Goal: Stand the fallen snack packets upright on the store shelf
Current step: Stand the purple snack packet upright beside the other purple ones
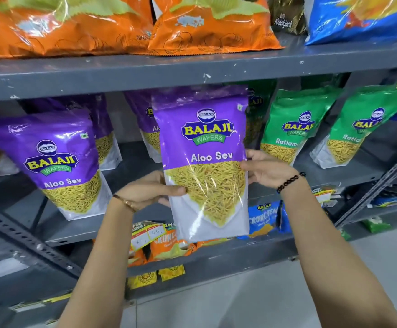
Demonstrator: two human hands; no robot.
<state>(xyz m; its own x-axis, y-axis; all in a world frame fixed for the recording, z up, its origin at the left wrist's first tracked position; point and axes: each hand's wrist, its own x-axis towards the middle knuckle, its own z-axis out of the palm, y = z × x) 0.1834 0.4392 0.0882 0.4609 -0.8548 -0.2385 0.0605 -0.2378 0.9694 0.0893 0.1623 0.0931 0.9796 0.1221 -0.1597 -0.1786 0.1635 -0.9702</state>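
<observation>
My left hand (150, 190) and right hand (267, 171) are both closed on the sides of one purple Aloo Sev packet (204, 159); I hold it upright, long axis vertical, in front of the middle shelf (131, 159); the free place lies straight behind it, between purple packets (58, 162) and green packets (292, 129); room looks narrow.
</observation>
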